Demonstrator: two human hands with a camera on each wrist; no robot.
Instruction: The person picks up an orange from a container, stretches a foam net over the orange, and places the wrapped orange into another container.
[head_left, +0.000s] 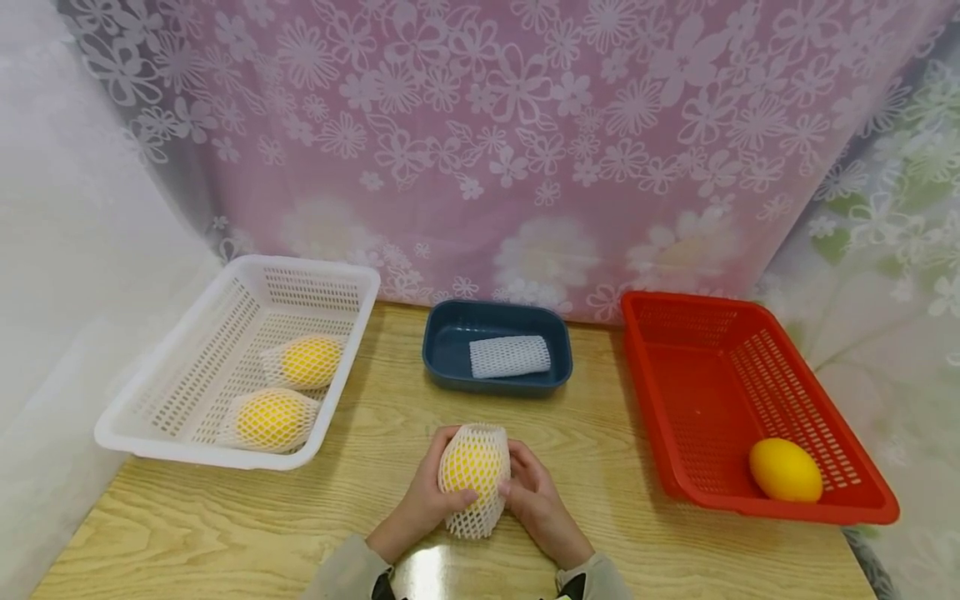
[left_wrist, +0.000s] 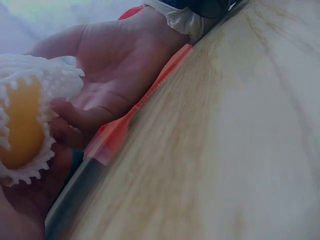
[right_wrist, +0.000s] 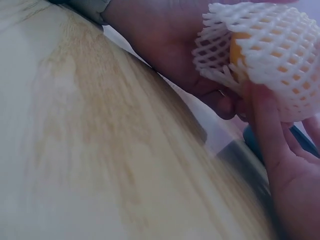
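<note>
Above the near edge of the table, both hands hold a yellow oval fruit (head_left: pixel 471 467), mango-like, inside a white foam net sleeve (head_left: pixel 474 523). My left hand (head_left: pixel 429 500) grips its left side, the thumb lying across the front of the net. At the other side, my right hand (head_left: pixel 542 504) pinches the net between thumb and fingers. In the left wrist view, a bare patch of the yellow fruit (left_wrist: pixel 24 125) shows through the net. The right wrist view shows the fingers of the right hand (right_wrist: pixel 295 185) at the net's edge, with the netting flaring open past the fruit.
A white basket (head_left: pixel 123 433) at left holds two netted yellow fruits (head_left: pixel 273 419). At the back centre, a dark blue tray (head_left: pixel 442 379) contains a flat white foam net (head_left: pixel 510 357). The red basket (head_left: pixel 647 400) at right has one bare yellow fruit (head_left: pixel 785 471). A floral curtain (head_left: pixel 480 150) hangs behind.
</note>
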